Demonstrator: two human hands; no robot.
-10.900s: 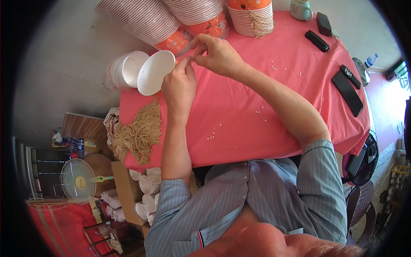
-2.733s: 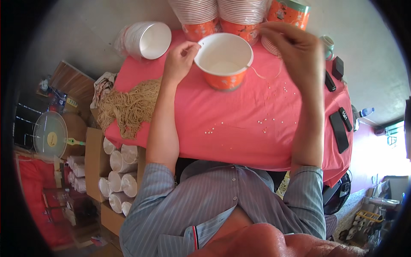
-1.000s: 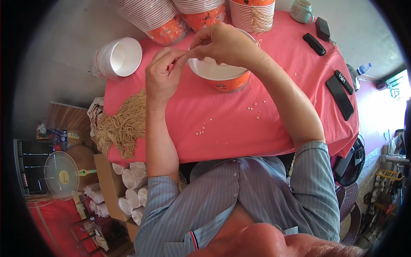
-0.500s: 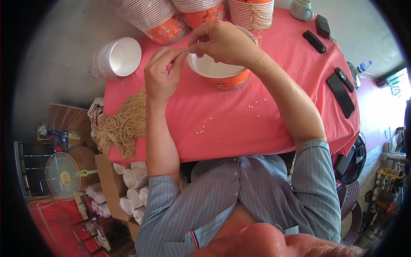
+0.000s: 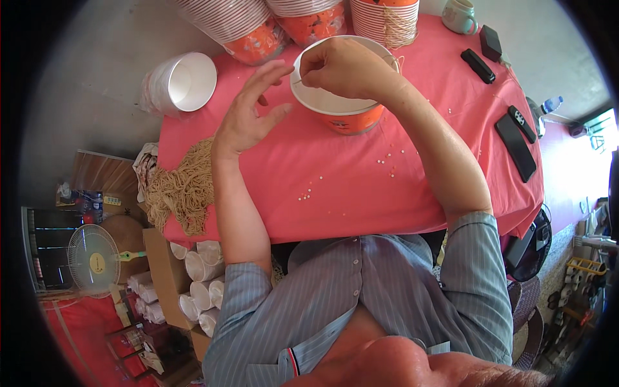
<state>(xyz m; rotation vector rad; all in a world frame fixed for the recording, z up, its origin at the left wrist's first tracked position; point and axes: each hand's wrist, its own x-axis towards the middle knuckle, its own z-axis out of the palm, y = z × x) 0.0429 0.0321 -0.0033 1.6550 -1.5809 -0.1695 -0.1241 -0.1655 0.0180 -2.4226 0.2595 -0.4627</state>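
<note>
The open paper bucket, orange outside and white inside [image 5: 348,121], stands on the pink cloth-covered table [image 5: 277,200], in front of the plastic-wrapped stacks of orange-and-white paper buckets [image 5: 255,48]. A thin beige cord [image 5: 400,62] loops at its right rim.

Hand state: the hands are apart. The left hand [image 5: 248,122] is just beside the left rim, thumb and fingers spread, gripping nothing visible. The right hand [image 5: 345,68] is over the bucket's mouth, thumb and forefinger drawn together. They appear to pinch a fine length of the cord near the left rim; the strand is too small to confirm.

Possible faults, by judgement:
- Cord loss. Cause: a slack pinch, with the left hand giving no second grip.
- Bucket tipping or sliding. Cause: a sharp pull on the cord, since neither hand visibly steadies the wall.
- Rim tearing. Cause: sideways load where thin cord bears on paper.
- Rim knock. Cause: the right forearm, which passes close over the right side.
- Scattered specks. Cause: a sleeve or dragged cord crossing the small white and orange pieces [image 5: 391,161].
- Tangling. Cause: careless drawing from the loose heap of beige cords [image 5: 182,187] at the table's left edge.
</note>
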